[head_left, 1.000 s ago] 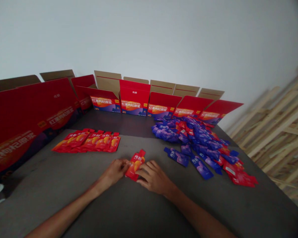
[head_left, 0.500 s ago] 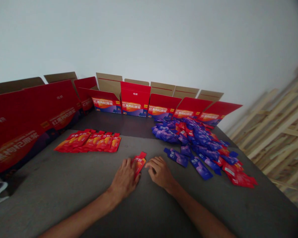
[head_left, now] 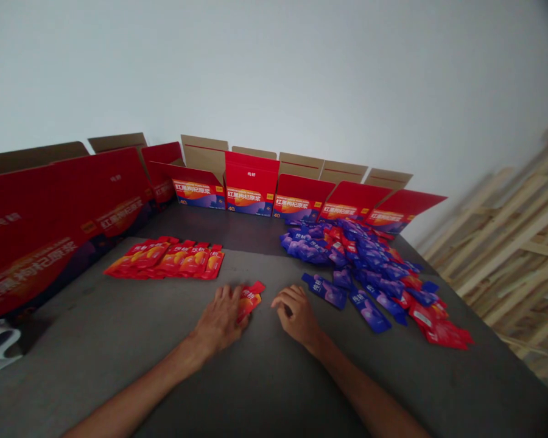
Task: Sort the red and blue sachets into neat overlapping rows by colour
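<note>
As my right hand (head_left: 296, 314) comes away, loosely open, my left hand (head_left: 220, 319) is alone on the red sachet (head_left: 250, 300), though I can't tell if it's gripping.

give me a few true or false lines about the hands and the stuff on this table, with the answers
The left hand touches a red sachet. True.
The right hand holds that same sachet. False: it is apart from the sachet and holds nothing.
A row of red sachets lies on the table, beyond the left hand. True.
All the blue sachets are packed inside cartons. False: a loose heap of blue and red sachets lies on the table, right of the hands.
Red cartons with open flaps stand along the far edge of the table. True.
</note>
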{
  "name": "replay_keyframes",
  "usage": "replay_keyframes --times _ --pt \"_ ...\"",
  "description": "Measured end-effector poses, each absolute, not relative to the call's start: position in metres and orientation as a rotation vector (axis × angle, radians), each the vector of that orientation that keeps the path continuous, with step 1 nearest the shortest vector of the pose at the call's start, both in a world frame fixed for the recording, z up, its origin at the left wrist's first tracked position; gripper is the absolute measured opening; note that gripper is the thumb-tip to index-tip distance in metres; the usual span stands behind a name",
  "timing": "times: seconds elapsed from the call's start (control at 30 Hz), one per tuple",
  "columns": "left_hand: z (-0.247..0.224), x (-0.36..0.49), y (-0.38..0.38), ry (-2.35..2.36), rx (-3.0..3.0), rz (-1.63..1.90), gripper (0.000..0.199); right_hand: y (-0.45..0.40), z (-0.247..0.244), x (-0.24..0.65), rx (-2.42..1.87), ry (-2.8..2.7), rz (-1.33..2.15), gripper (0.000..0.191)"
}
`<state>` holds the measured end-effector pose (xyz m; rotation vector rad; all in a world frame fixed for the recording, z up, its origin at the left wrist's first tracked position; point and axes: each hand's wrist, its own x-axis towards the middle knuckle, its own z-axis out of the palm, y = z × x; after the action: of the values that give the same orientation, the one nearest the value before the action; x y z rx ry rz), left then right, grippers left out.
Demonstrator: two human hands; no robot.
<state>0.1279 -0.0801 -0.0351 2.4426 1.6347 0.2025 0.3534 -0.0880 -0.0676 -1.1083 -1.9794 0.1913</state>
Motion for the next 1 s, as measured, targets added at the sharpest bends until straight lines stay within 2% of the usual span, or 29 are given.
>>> replay_keyframes --times 0.23,0.43,1.0 --pt "-0.010 0.077 -0.038 2.056 2.343 0.351 0.068 -0.089 -0.068 0.354 -1.114 -1.975 0.205 0.025" --pt "0.016 0.030 0.015 2.382 2.237 0.252 0.068 -0.088 -0.067 0.354 -1.115 -1.977 0.204 0.025" --pt "0.000 0.011 0.042 2.509 2.195 0.085 0.064 -0.086 -0.070 0.356 -1.130 -1.991 0.163 0.025"
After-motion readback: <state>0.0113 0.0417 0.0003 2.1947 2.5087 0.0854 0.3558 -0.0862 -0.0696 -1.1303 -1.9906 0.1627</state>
